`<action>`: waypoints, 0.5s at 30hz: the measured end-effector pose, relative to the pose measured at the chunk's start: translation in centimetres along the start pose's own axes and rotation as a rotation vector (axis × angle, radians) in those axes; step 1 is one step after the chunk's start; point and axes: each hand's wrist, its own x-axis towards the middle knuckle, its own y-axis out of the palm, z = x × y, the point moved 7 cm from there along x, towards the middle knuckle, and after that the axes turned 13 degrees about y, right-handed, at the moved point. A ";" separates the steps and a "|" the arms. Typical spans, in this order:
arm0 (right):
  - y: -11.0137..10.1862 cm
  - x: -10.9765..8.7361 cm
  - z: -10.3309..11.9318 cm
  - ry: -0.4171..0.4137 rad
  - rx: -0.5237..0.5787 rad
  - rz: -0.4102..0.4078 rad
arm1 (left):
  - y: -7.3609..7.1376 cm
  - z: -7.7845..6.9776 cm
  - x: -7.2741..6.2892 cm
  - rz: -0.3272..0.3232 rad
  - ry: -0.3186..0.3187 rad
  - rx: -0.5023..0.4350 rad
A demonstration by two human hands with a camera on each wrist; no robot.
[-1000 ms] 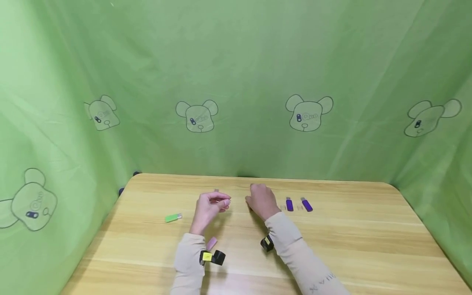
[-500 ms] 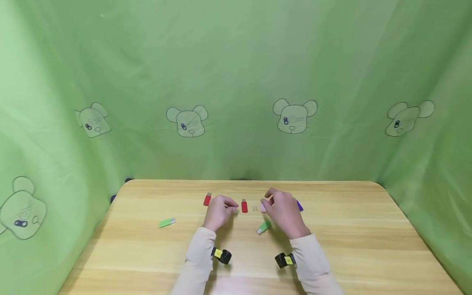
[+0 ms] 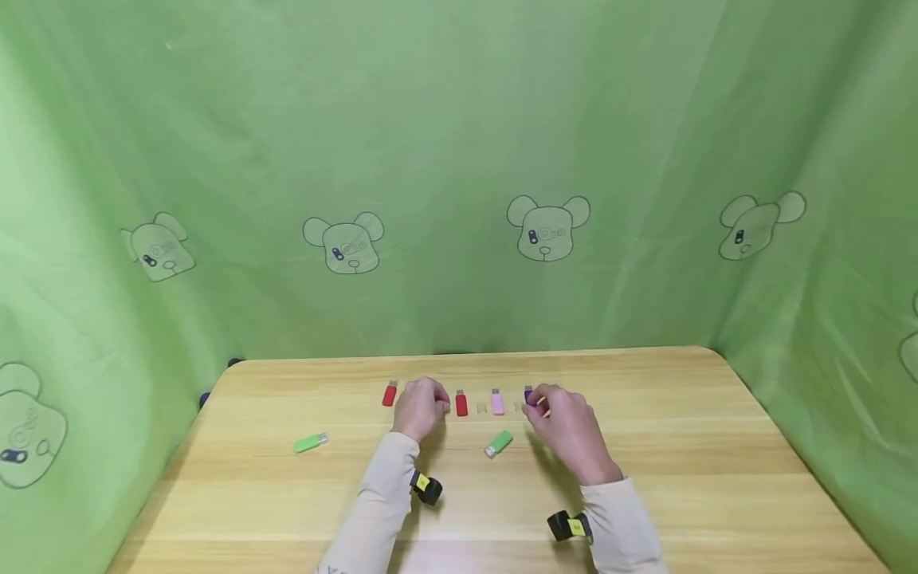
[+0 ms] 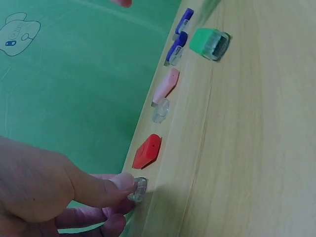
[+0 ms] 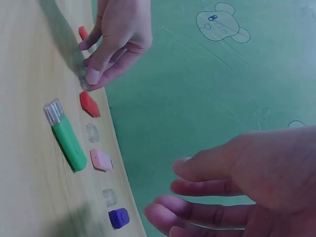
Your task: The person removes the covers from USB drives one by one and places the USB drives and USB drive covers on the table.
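A row of USB sticks lies near the table's far edge. My left hand [image 3: 419, 408] pinches a clear cap [image 4: 140, 189] between thumb and finger, at the table surface beside a red USB stick [image 3: 461, 403]. Another red stick [image 3: 390, 393] lies left of that hand. My right hand [image 3: 571, 434] is over the row's right part, its fingers relaxed and holding nothing in the right wrist view [image 5: 237, 192]. It partly covers a purple USB stick [image 5: 119, 217]. A pink USB stick [image 3: 498, 402] lies between red and purple, with clear caps [image 3: 482, 408] beside the sticks.
Two green USB sticks with clear caps on lie nearer me, one at the left [image 3: 311, 443], one in the middle [image 3: 498, 444]. A second purple stick [image 4: 185, 19] shows in the left wrist view. Green curtains [image 3: 430, 303] stand behind the wooden table [image 3: 495, 510].
My right hand has moved right along the row, uncovering the red and pink sticks. The left hand has come down to the table beside the red stick. The head view has turned slightly right.
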 end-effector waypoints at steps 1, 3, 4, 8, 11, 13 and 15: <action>0.3 0.0 0.1 -0.006 0.000 0.011 | -0.1 0.1 -0.1 -0.004 0.004 -0.003; 0.8 0.0 0.2 -0.018 -0.001 0.043 | -0.3 0.4 -0.3 -0.012 -0.001 -0.042; 1.2 -0.1 0.4 -0.026 0.001 0.061 | -0.5 0.5 -0.4 -0.020 0.000 -0.067; 2.6 0.0 0.5 -0.034 -0.002 0.135 | -1.7 0.3 -1.3 -0.057 0.011 -0.196; 3.6 -0.1 0.4 -0.038 -0.006 0.176 | -2.9 -0.1 -2.1 -0.082 0.034 -0.265; 4.2 -0.2 0.4 -0.044 -0.005 0.200 | -3.7 -0.4 -2.7 -0.093 0.038 -0.298; 4.9 -0.2 0.3 -0.056 -0.009 0.224 | -4.4 -0.5 -3.3 -0.106 0.030 -0.324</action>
